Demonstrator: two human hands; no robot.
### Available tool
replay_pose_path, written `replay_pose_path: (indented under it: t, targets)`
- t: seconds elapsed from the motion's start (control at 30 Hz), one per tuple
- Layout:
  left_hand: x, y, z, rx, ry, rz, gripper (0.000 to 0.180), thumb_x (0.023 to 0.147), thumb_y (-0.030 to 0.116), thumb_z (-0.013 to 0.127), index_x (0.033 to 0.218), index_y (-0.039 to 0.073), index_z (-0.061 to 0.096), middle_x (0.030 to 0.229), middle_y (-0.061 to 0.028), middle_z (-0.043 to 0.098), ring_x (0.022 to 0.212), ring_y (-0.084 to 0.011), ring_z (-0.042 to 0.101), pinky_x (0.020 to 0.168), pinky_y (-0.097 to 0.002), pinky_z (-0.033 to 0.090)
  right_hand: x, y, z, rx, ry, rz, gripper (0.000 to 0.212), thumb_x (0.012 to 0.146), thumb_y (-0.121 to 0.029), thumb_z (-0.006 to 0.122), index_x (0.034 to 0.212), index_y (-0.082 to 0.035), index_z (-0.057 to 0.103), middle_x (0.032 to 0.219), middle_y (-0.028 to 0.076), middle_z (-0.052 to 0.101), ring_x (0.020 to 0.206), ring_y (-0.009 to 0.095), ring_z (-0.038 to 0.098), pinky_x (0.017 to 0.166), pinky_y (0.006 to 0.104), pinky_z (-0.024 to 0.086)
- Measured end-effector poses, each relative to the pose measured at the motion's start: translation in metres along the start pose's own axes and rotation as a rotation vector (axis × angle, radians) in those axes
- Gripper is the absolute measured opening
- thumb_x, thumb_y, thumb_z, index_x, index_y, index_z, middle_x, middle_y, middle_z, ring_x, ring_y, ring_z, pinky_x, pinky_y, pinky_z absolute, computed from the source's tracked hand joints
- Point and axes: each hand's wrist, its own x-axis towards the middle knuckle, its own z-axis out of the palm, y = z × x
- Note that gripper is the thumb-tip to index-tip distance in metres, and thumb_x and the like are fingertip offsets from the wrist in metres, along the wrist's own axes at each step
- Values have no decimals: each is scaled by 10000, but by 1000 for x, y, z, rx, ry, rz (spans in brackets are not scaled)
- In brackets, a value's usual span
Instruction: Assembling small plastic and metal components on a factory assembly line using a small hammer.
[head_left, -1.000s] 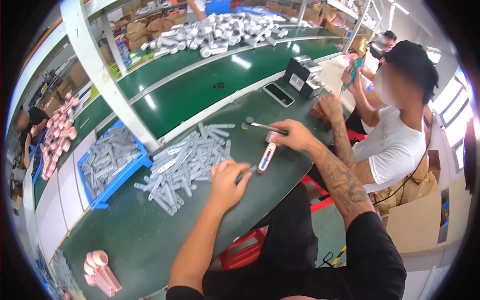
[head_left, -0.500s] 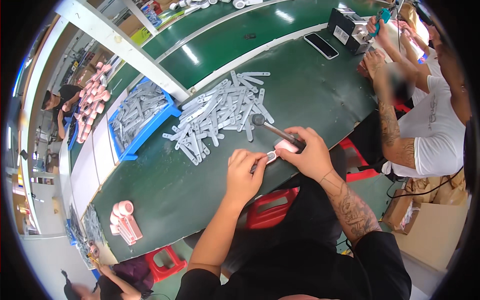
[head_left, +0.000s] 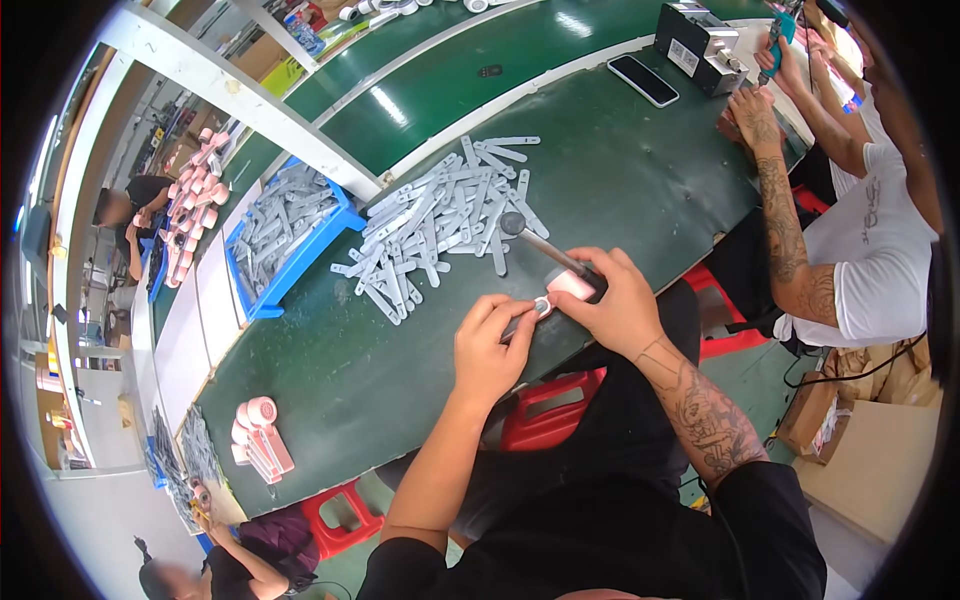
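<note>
My right hand [head_left: 615, 305] gripped the pink piece [head_left: 570, 284], my left hand [head_left: 490, 345] pinched a grey strip [head_left: 522, 322] into it — few pink handles [head_left: 262, 440] finished, the grey pile [head_left: 445, 215] mostly left.

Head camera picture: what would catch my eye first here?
First, the two hands at the near edge of the green table: the right hand grips a pink part together with a dark-handled tool, while the left hand pinches the part's end. Just beyond lies a heap of grey plastic strips, with more in a blue tray to its left.
</note>
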Motion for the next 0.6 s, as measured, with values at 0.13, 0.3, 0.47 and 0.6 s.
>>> replay_pose_path:
  t: [0.13, 0.3, 0.47, 0.6]
  targets:
    - [-3, -4, 5, -61, 18, -26, 109, 916, 36, 831, 1017, 13, 796, 994, -115, 741, 870, -251, 736, 786, -337, 578, -13, 9, -14, 98, 77, -144, 392, 979, -219, 779, 1347, -112, 698, 1121, 92, 659, 966, 293, 701, 838, 368, 578]
    - [-6, -7, 4, -128, 28, -42, 116, 894, 21, 847, 994, 7, 790, 1002, -113, 747, 881, -246, 743, 795, -334, 582, -52, 9, -58, -10, -142, -174, 383, 1054, -36, 612, 1430, -73, 672, 1012, 166, 658, 892, 334, 664, 802, 376, 538]
    - [-7, -11, 7, -107, 42, 13, 123, 885, 49, 853, 981, 20, 782, 1001, -107, 749, 849, -272, 756, 739, -354, 598, -68, -6, -76, -20, -238, -125, 433, 1051, -10, 588, 1476, -71, 650, 924, 157, 625, 823, 325, 633, 782, 385, 521]
    - [-6, -12, 9, -112, 45, 22, 123, 882, 45, 853, 972, 17, 773, 998, -107, 748, 838, -271, 752, 731, -359, 596, -70, 4, -68, -47, -230, -136, 426, 1055, -15, 599, 1472, -77, 658, 899, 166, 598, 795, 334, 621, 753, 398, 522]
